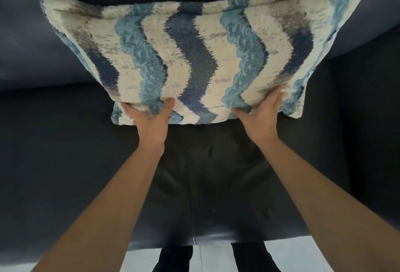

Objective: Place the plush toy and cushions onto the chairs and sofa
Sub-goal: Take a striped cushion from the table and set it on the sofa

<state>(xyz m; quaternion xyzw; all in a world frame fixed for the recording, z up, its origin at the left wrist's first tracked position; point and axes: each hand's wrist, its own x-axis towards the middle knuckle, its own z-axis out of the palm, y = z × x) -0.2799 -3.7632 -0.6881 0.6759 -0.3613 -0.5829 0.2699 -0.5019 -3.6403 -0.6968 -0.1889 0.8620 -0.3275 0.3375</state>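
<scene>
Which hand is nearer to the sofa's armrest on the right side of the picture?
The right hand. It grips the striped cushion at its lower edge, closer to that armrest. The left hand grips the same edge farther away.

Apart from what you are working with, little else shows. At the very bottom of your view lies a strip of pale floor [303,254], light grey-white and smooth, with a faint sheen. It shows in three patches: one toward the lower left, a narrow one in the middle, and a wider one toward the lower right. A thin, straight joint line [199,258] runs through the middle patch, so the floor looks tiled. Two dark trouser legs [173,258] stand on that floor, a little apart, dividing the patches from one another. They are near black; their fabric is too dark to make out.
</scene>
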